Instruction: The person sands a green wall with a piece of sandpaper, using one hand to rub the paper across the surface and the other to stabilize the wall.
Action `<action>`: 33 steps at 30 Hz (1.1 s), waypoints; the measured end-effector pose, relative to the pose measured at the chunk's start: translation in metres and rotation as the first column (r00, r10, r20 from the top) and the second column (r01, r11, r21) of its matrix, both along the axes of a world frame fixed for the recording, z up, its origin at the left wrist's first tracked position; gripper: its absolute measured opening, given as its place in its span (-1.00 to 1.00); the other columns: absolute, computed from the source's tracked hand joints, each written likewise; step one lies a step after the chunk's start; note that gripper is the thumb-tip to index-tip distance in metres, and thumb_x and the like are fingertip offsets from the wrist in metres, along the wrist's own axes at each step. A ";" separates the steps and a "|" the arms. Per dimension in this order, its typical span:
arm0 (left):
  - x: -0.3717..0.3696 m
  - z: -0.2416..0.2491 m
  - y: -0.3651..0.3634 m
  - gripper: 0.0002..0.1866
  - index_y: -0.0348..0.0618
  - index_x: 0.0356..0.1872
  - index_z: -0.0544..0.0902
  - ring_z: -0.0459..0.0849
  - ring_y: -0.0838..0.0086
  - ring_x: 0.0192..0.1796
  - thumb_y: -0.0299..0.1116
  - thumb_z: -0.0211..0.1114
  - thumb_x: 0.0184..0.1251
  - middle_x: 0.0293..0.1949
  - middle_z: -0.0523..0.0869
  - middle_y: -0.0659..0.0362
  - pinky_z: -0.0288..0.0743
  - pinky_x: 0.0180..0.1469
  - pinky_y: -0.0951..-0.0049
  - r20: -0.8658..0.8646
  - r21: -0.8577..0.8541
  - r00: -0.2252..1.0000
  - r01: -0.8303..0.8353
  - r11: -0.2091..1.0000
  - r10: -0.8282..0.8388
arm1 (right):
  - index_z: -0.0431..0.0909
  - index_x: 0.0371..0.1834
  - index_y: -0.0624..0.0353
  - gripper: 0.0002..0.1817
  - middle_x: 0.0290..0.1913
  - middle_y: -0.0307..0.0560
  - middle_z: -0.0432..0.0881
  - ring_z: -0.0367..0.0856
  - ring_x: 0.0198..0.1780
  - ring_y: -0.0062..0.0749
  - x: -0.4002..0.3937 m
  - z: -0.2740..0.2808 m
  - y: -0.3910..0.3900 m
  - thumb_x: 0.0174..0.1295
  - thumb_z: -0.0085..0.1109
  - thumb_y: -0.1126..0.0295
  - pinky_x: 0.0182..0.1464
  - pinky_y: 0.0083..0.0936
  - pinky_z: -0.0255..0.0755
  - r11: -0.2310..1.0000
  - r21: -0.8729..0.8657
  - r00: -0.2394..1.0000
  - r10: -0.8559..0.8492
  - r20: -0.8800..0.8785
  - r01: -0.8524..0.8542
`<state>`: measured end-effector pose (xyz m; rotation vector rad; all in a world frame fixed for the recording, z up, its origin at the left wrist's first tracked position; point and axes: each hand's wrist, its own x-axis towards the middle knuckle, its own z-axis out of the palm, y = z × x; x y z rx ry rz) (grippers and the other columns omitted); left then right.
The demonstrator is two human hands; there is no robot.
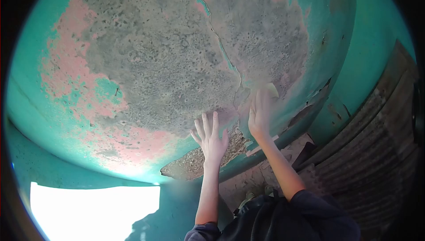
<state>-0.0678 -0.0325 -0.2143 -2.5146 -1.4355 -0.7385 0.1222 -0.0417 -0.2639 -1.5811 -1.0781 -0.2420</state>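
My left hand (210,137) rests with fingers spread against the wall (168,55), just above a broken patch of rough, exposed material (188,163). To its right, my right hand (260,115) is raised to the same surface, its fingers pressed together over a pale, flat piece (272,90) that shows beyond the fingertips. The wall is worn grey in the middle, with pink and turquoise paint around it. A long crack (214,28) runs down from the top to between my hands. Both hands look dusty.
A bright opening (95,210) lies at the lower left. Corrugated sheets (363,165) stand at the right. Chipped edges (305,112) run along the wall's lower right side. Worn floor (248,181) shows below, near my feet.
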 end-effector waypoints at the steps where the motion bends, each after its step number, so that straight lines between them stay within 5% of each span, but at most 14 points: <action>1: -0.008 0.000 0.002 -0.15 0.26 0.65 0.17 -0.19 -0.24 0.66 -0.05 0.36 0.37 0.67 -0.04 -0.08 -0.31 0.56 -0.40 0.031 0.022 0.999 -0.016 1.000 0.016 | 0.04 0.67 0.17 -0.33 0.63 0.42 -0.01 0.00 0.61 0.40 -0.020 -0.017 0.000 0.53 -0.09 0.31 0.56 0.13 -0.02 0.998 -0.017 0.996 0.064 -0.054 -0.065; 6: -0.052 0.000 0.018 -0.11 0.15 0.65 0.17 -0.29 -0.34 0.65 0.04 0.37 0.36 0.67 -0.14 -0.19 -0.35 0.52 -0.47 0.083 0.131 0.993 -0.097 0.987 0.086 | 0.01 0.66 0.28 -0.34 0.61 0.53 -0.05 -0.04 0.62 0.43 -0.066 -0.051 -0.008 0.55 -0.12 0.34 0.58 0.13 -0.06 0.981 -0.077 0.971 0.159 -0.178 -0.175; 9: -0.077 -0.006 0.032 -0.07 0.14 0.65 0.17 -0.35 -0.33 0.65 0.11 0.39 0.33 0.67 -0.20 -0.18 -0.38 0.52 -0.48 0.145 0.278 0.984 -0.138 0.951 0.100 | -0.01 0.65 0.32 -0.35 0.60 0.57 -0.06 -0.07 0.62 0.45 -0.060 -0.041 0.005 0.55 -0.14 0.38 0.58 0.13 -0.07 0.991 0.034 0.962 0.137 -0.237 -0.133; 15: -0.100 -0.026 0.048 0.11 0.06 0.68 0.01 -0.49 -0.55 0.57 0.31 0.36 0.25 0.63 -0.26 -0.34 -0.53 0.42 -0.63 -0.049 0.145 0.988 -0.138 0.980 0.146 | 0.00 0.65 0.34 -0.33 0.62 0.54 -0.07 -0.09 0.63 0.43 -0.135 -0.053 0.010 0.52 -0.12 0.40 0.58 0.14 -0.10 0.989 0.081 0.966 0.142 -0.215 -0.127; 17: -0.101 -0.026 0.052 0.13 0.06 0.68 -0.01 -0.50 -0.61 0.55 0.34 0.34 0.25 0.62 -0.26 -0.38 -0.55 0.39 -0.67 -0.074 0.107 0.987 -0.136 0.985 0.145 | 0.00 0.66 0.30 -0.29 0.65 0.44 -0.09 -0.11 0.65 0.40 -0.168 -0.069 0.008 0.48 -0.07 0.40 0.57 0.21 -0.13 0.979 -0.157 0.988 0.118 -0.102 -0.133; 20: -0.106 -0.031 0.056 0.07 0.05 0.67 0.04 -0.50 -0.64 0.54 0.37 0.27 0.29 0.61 -0.24 -0.42 -0.55 0.36 -0.72 -0.103 0.072 0.984 -0.136 0.988 0.143 | 0.00 0.66 0.28 -0.25 0.67 0.37 -0.07 -0.12 0.66 0.36 -0.180 -0.063 0.009 0.43 -0.02 0.38 0.56 0.26 -0.18 0.955 -0.296 0.998 -0.011 -0.058 -0.007; 24: -0.115 -0.049 0.065 -0.04 0.03 0.64 0.13 -0.49 -0.69 0.52 0.35 0.17 0.39 0.60 -0.18 -0.42 -0.52 0.32 -0.76 -0.142 0.207 0.982 -0.096 0.974 0.127 | 0.01 0.66 0.27 -0.25 0.65 0.40 -0.04 -0.13 0.67 0.34 -0.166 -0.045 0.027 0.45 -0.03 0.32 0.57 0.28 -0.26 1.000 0.014 0.963 -0.020 -0.270 0.025; 30: -0.118 -0.057 0.073 -0.11 0.05 0.63 0.16 -0.50 -0.70 0.51 0.32 0.13 0.44 0.62 -0.20 -0.37 -0.55 0.32 -0.75 -0.146 0.285 0.982 -0.074 0.956 0.119 | 0.08 0.64 0.25 -0.33 0.63 0.42 0.00 -0.09 0.65 0.36 -0.199 -0.049 0.015 0.51 -0.14 0.28 0.56 0.32 -0.27 0.975 -0.221 0.984 -0.034 -0.177 -0.006; 33: -0.120 -0.057 0.070 -0.11 0.07 0.63 0.16 -0.51 -0.70 0.51 0.32 0.13 0.44 0.62 -0.22 -0.34 -0.59 0.32 -0.75 -0.136 0.261 0.985 -0.072 0.963 0.110 | 0.14 0.63 0.24 -0.35 0.63 0.39 0.05 -0.05 0.65 0.34 -0.179 -0.042 0.022 0.50 -0.12 0.26 0.54 0.38 -0.27 0.994 -0.105 0.995 -0.032 -0.097 0.022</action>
